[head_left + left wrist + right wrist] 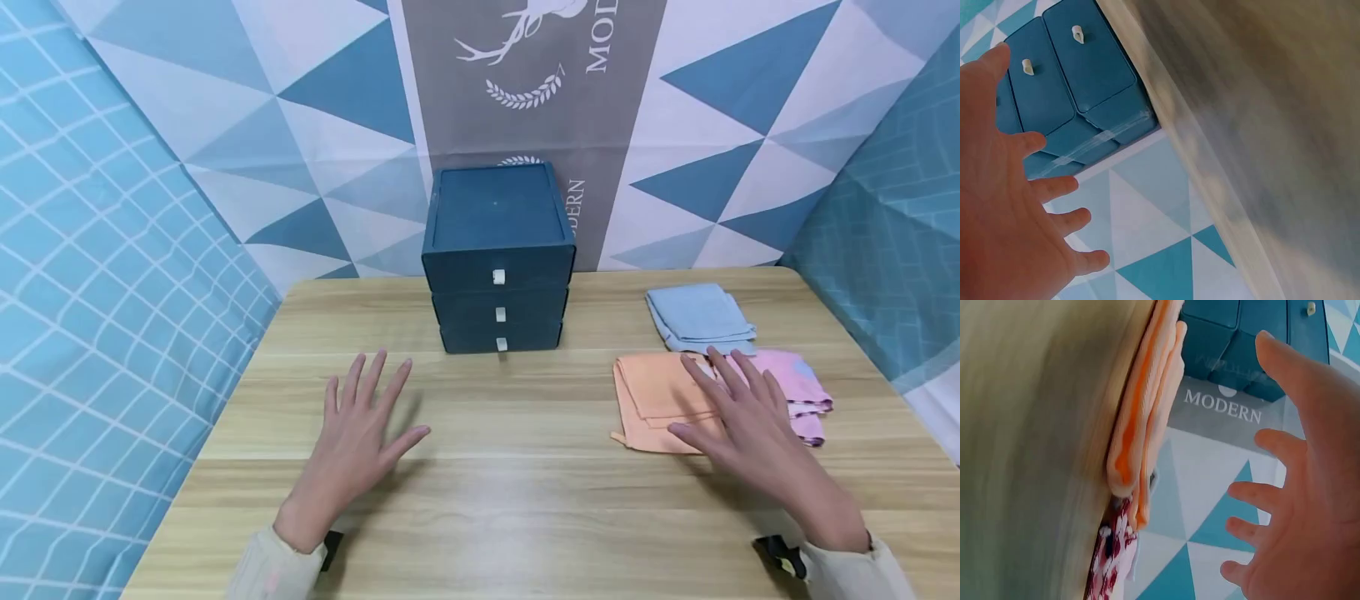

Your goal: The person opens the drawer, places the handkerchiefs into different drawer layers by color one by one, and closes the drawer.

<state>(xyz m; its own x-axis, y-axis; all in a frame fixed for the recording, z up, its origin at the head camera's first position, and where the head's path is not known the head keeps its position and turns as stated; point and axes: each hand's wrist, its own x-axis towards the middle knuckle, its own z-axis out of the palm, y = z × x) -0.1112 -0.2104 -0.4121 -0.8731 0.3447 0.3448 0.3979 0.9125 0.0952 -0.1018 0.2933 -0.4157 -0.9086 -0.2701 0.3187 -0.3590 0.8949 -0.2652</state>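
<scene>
My left hand (351, 450) hovers over the left part of the table with its fingers spread, holding nothing. My right hand (757, 437) is likewise spread and holds nothing; in the head view it overlaps a folded orange cloth (652, 387) and a folded pink patterned cloth (795, 379). Behind these two lies a folded blue cloth (697, 312). A dark blue three-drawer box (495, 208) stands at the back middle, its drawers closed, each with a small white pull tab. In the right wrist view the orange cloth (1147, 412) shows its thick folded edge beside the right hand (1316, 475).
The wooden table (480, 492) reaches back to a wall hanging (337, 167) with blue and white triangles, close behind the drawer box. Blue gridded fabric (97, 333) borders the left side, and teal fabric (892, 242) the right.
</scene>
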